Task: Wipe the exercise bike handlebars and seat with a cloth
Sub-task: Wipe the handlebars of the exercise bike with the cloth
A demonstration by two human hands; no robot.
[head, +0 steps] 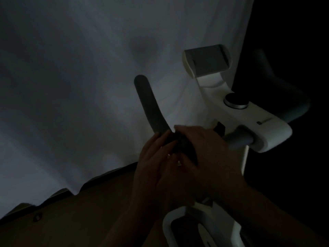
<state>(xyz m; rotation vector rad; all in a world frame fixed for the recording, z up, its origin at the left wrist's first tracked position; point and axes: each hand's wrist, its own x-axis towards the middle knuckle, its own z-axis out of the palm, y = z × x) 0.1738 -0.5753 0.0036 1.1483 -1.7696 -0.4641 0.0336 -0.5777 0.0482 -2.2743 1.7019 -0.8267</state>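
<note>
Both hands are meeting at the base of the curved, matte grey handlebar (147,102): the right hand (201,157) and left hand (153,161) are pinching a dark crumpled cloth (185,147) against it.

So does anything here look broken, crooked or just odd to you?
Nothing looks damaged or spilled. The only oddity is how dark the room is. Both hands, left hand and right hand, bunch a dark cloth on the left handlebar of the white bike. The seat is out of view.
</note>
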